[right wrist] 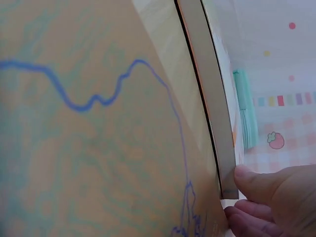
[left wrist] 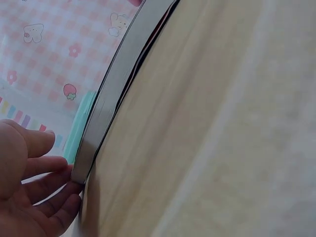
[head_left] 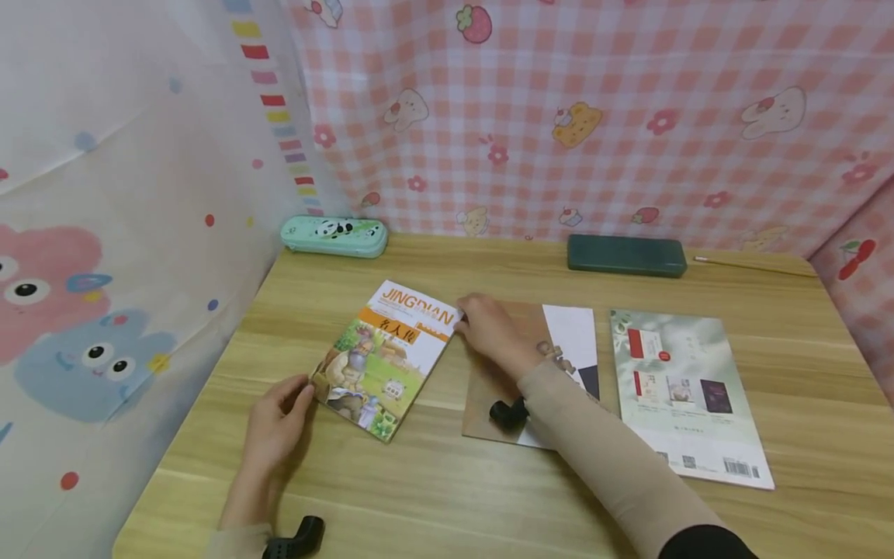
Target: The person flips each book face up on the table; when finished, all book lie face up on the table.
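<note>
Between left hand [head_left: 275, 423], loosely touching, and right hand [head_left: 494, 330], pinching far corner, the white-and-green rectangular paper book [head_left: 384, 361] slants away rightward!

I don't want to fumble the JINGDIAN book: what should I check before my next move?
1. Right grip pinching the JINGDIAN book: ok, at its far right corner.
2. Left grip touching the book: ok, at its near left corner.
3. Left thumb on the cover: not ok, stands off in the left wrist view.
4. Clear of the brown booklet: ok, table shows between.
5. Squared with that booklet: not ok, turned at an angle.
6. Lying fully flat: cannot tell.
</note>
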Demonstrator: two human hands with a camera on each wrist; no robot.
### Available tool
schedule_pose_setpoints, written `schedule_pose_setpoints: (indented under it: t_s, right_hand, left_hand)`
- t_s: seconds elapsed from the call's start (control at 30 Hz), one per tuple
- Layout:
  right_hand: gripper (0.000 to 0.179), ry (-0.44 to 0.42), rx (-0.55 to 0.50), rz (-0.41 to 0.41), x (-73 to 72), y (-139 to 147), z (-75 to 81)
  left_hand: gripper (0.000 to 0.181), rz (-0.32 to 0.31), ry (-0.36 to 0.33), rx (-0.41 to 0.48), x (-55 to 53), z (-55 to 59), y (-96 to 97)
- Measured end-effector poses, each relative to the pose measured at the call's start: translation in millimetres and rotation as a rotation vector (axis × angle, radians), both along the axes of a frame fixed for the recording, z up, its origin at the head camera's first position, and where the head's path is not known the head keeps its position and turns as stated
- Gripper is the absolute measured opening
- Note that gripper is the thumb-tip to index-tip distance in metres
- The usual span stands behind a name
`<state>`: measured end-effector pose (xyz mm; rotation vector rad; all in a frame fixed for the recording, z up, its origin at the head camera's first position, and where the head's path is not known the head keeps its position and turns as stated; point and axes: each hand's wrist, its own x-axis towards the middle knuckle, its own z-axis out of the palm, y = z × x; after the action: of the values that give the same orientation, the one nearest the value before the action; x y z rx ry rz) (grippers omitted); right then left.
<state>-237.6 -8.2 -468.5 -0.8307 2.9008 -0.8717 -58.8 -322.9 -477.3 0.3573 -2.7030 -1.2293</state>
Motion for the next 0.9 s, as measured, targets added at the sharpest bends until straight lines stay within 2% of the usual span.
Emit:
schedule_pose_setpoints:
  t_s: [0.13, 0.3, 0.47, 0.63, 0.73, 0.9]
  right_hand:
    - [0.012, -0.023, -0.025, -0.036, -3.7, 0.7, 1.0]
    - [0.016, -0.115, -0.123, -0.048, -6.4, 1.6, 2.0]
    - [0.017, -0.158, -0.146, -0.039, -7.5, -0.2, -1.0]
    - [0.034, -0.182, -0.172, -0.037, -7.7, -3.2, -2.4]
    - [0.051, -0.198, -0.176, -0.038, -7.7, -4.4, -2.8]
    - [0.055, -0.211, -0.151, -0.02, -7.9, -6.9, -2.7]
  left_hand:
    - [0.035, -0.006, 0.032, -0.002, 2.3, -3.0, 3.0]
    - [0.039, -0.034, 0.042, 0.048, 2.2, -7.1, 4.4]
    - [0.051, -0.08, 0.017, 0.11, -0.8, -8.8, 7.2]
    - [0.05, -0.049, -0.018, 0.128, -0.9, -8.8, 11.6]
    - [0.053, -0.043, -0.029, 0.205, 0.7, -9.2, 15.4]
    - [0.061, -0.066, -0.002, 0.352, 4.4, -10.7, 22.5]
